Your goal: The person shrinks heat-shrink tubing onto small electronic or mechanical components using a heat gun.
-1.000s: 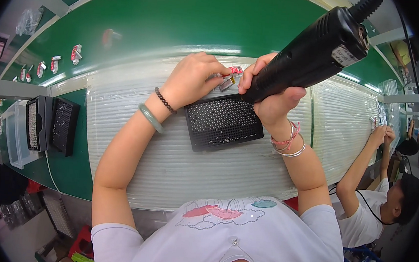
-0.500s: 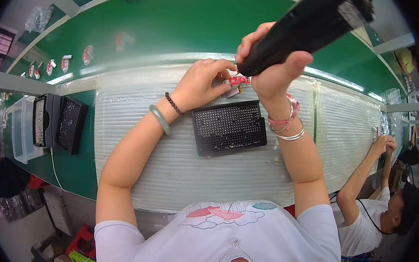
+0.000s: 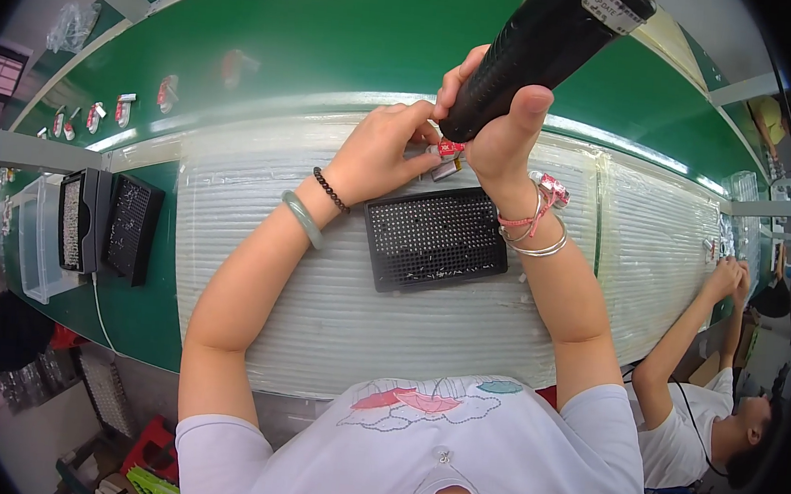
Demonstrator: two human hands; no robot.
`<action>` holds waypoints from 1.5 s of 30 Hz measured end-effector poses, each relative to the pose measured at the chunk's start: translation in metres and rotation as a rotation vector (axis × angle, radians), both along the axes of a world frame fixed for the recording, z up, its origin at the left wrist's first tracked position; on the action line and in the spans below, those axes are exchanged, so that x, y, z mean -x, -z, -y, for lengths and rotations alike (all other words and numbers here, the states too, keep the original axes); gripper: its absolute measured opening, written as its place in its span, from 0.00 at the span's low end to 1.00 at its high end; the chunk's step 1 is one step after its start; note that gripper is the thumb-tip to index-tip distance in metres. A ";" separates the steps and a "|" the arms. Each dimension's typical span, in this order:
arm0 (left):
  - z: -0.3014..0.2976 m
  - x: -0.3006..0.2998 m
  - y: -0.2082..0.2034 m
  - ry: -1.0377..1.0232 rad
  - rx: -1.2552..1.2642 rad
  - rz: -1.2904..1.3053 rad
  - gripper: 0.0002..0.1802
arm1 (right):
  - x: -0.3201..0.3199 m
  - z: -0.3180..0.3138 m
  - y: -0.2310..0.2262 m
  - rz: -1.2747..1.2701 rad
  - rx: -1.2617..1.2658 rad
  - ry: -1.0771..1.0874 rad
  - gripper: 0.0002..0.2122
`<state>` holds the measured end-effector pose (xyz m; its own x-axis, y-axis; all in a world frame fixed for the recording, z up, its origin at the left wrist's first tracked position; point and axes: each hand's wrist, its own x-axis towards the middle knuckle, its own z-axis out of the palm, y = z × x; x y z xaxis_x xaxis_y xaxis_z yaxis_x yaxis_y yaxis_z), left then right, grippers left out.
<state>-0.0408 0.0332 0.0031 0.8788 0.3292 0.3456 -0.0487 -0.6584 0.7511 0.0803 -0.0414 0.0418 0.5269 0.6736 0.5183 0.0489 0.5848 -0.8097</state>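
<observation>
My right hand (image 3: 499, 146) is wrapped round a thick black electric screwdriver (image 3: 533, 58), thumb up along its side. The tool leans toward the upper right, its lower end over a small red and white part (image 3: 450, 147). My left hand (image 3: 377, 151) pinches that part from the left, fingertips close to the tool's end. A small silver piece (image 3: 447, 169) lies just below the part. The screwdriver's tip is hidden behind my fingers. Nearer me sits a black perforated tray (image 3: 444, 281) with rows of tiny silver screws.
Ribbed, plastic-covered matting (image 3: 314, 333) lies on the green bench (image 3: 337, 47). Another red and white part (image 3: 554, 191) lies beside my right wrist. Several similar parts (image 3: 124, 110) stand far left, above a black screw feeder box (image 3: 93, 219) and tray (image 3: 132, 231). Co-workers (image 3: 689, 419) sit on both sides.
The screwdriver and my right hand have shifted left, and the tool stands a little steeper. The red and white part beside my right wrist has come into fuller view.
</observation>
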 end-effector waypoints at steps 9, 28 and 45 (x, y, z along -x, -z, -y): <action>0.001 0.001 -0.004 -0.021 -0.009 -0.034 0.19 | 0.007 -0.002 -0.004 0.029 0.048 0.045 0.32; 0.000 -0.031 -0.018 0.104 -0.256 0.127 0.08 | -0.028 0.042 -0.075 -0.116 -0.307 -0.030 0.49; -0.096 0.043 0.005 -0.651 -0.408 0.005 0.11 | 0.006 0.060 -0.043 0.000 0.159 -0.030 0.45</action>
<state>-0.0840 0.1296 -0.0024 0.5496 0.6252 0.5542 0.4408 -0.7805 0.4433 0.0740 -0.1019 0.0851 0.5056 0.7625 0.4037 0.0336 0.4502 -0.8923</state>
